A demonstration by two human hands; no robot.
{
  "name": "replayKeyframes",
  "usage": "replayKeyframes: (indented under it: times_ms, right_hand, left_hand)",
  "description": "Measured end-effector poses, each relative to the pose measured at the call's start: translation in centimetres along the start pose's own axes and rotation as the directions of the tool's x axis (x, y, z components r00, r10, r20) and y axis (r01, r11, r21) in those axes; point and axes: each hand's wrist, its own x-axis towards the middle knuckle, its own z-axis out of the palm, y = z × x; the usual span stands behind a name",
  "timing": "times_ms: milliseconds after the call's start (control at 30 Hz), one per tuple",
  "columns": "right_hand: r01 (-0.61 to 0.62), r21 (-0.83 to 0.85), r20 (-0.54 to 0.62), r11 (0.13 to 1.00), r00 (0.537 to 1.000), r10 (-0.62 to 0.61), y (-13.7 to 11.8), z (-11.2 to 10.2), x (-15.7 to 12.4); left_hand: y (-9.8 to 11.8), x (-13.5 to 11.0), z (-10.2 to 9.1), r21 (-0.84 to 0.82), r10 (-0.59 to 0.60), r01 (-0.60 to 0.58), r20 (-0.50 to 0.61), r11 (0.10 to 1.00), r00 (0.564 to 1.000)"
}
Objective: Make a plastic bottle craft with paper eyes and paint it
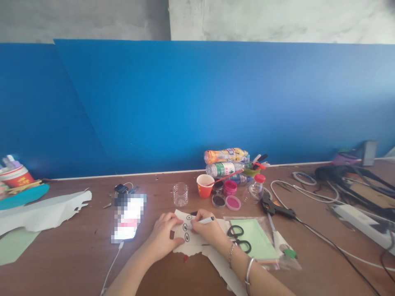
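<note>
My right hand grips a white marker pen, its tip end hidden by the fingers. Beneath it lies a white sheet of paper with several eye-like shapes drawn in black. My left hand rests at the paper's left edge, fingers apart and touching it. Black-handled scissors lie just right of my right hand, over a clear plastic bag holding green paper. Behind the sheet stand a cut clear plastic cup and a red paper cup.
A lit, blurred phone with a cable lies left. Small paint pots and lying bottles sit at the back. A black glue gun, cords and a white power strip are right. Torn white paper lies far left.
</note>
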Motion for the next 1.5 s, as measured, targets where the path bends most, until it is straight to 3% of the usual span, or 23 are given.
replayKeyframes:
  times_ms: [867, 1300, 1500]
  right_hand:
    - [-0.002, 0.033, -0.008, 0.999, 1.000, 0.003, -0.3, 0.0, -0.3]
    - [-0.110, 0.317, 0.020, 0.942, 0.994, 0.109, -0.2, -0.5, -0.1]
    - [-0.086, 0.509, -0.057, 0.856, 0.989, 0.133, 0.0, -1.3, 0.0]
  left_hand:
    - [-0.5, 0.2, 0.3, -0.020, 0.004, -0.004, -0.010, 1.000, 1.000]
    - [-0.5, 0.3, 0.4, -0.009, 0.031, -0.032, -0.026, 0.999, 0.999]
    - [-0.6, 0.3, 0.4, -0.016, 0.012, -0.013, -0.025, 1.000, 1.000]
